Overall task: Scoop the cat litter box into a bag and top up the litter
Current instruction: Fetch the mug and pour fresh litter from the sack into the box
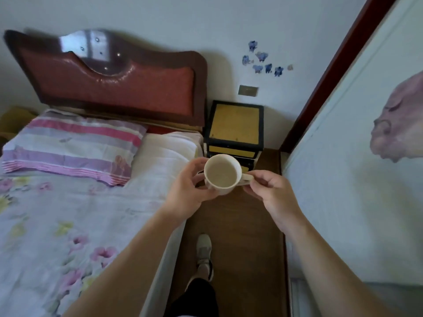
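While held upright, cream mug (221, 174), left hand (188, 187) cupping its side, right hand (273, 192) pinching its handle

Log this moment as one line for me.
left hand: holds mug body | right hand: pinches handle | mug: upright, near nightstand | litter box: not in view

Glossy ceramic mug (222, 173), wooden floor (240, 216)

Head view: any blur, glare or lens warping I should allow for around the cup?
Head view: the cup, left hand and right hand read fairly sharp; head view: the headboard smears at its left end and shows window-like glare on its glossy top; head view: the door frame leans from the wide-angle lens, and the light is soft and dim.
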Demonstrator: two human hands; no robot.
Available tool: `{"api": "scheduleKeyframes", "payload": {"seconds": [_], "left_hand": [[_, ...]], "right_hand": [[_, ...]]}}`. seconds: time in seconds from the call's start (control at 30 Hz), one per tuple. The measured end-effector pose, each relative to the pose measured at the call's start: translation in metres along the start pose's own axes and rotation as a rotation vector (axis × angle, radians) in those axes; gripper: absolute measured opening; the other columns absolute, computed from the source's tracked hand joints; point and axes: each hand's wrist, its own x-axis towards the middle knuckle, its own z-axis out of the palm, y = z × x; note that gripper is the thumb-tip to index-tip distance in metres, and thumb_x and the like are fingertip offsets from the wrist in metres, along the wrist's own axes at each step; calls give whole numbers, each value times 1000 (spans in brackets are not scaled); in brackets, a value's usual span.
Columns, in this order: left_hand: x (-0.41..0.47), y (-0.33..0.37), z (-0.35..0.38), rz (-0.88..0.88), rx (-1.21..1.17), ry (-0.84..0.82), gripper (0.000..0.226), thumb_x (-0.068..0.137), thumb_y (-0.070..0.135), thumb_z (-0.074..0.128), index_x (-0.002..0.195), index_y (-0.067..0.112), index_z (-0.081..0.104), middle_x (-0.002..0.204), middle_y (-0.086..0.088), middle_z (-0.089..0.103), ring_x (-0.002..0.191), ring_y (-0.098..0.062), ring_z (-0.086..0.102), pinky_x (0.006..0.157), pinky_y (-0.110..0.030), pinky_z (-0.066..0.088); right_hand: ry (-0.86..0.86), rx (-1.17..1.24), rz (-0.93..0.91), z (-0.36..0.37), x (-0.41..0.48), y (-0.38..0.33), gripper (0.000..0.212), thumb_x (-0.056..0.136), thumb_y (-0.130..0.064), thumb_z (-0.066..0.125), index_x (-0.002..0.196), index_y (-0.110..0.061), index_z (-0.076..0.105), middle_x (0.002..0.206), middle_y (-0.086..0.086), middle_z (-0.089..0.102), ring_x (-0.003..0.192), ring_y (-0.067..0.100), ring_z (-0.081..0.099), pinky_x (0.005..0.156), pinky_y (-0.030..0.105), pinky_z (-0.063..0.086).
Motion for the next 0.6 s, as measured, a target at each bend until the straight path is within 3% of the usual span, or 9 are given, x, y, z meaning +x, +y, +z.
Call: {"api": "scheduleKeyframes", "payload": {"seconds": [0.1, 0.3, 0.4, 0.6], "left_hand": [[89, -11, -5, -39, -3, -38, 69, 71, 6, 86, 128, 26, 53, 123, 4, 65, 117, -12, 62, 96, -34, 52], [248, -17, -5, -119, 42, -143, 71, 71, 2, 85, 130, 21, 49, 120, 1, 66, 111, -10, 64, 90, -26, 54], [322, -32, 1, -149, 95, -152, 72, 69, 4, 87, 126, 28, 51, 118, 6, 67, 110, -7, 65, 87, -24, 55], [463, -111, 20, -264, 106, -120, 75, 64, 8, 86, 121, 40, 48, 123, 6, 65, 110, -12, 67, 85, -32, 57]], "right_hand": [[51, -21, 24, -10, 81, 9, 25, 97, -5, 57, 105, -22, 74, 101, 0, 75, 102, 17, 70, 84, 22, 56], [144, -25, 98, -42, 217, 12, 28, 96, -8, 60, 100, -31, 75, 100, -4, 75, 100, 13, 70, 85, 23, 56], [173, -29, 159, -61, 282, 23, 23, 96, -9, 60, 101, -27, 73, 98, -6, 75, 98, 11, 70, 86, 25, 57], [170, -61, 260, -98, 424, 93, 18, 95, -11, 62, 102, -23, 73, 93, -5, 74, 92, 11, 69, 87, 32, 55]]}}
